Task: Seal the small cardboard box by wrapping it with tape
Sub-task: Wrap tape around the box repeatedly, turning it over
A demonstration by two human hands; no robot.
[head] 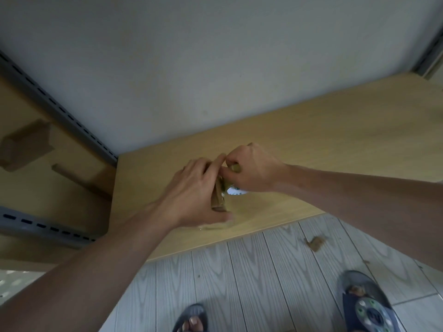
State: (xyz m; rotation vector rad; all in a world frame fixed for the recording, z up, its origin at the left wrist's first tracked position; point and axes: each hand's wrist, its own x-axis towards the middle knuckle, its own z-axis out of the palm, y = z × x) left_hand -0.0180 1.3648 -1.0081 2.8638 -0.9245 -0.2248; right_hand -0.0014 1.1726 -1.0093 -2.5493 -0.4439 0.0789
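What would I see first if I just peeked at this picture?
Two hands meet mid-picture over a wooden table: the left hand holds a small brown box, and the right hand pinches what looks like tape at its top. Lower down, a brown scrap lies on the grey floor, above two feet in slippers.
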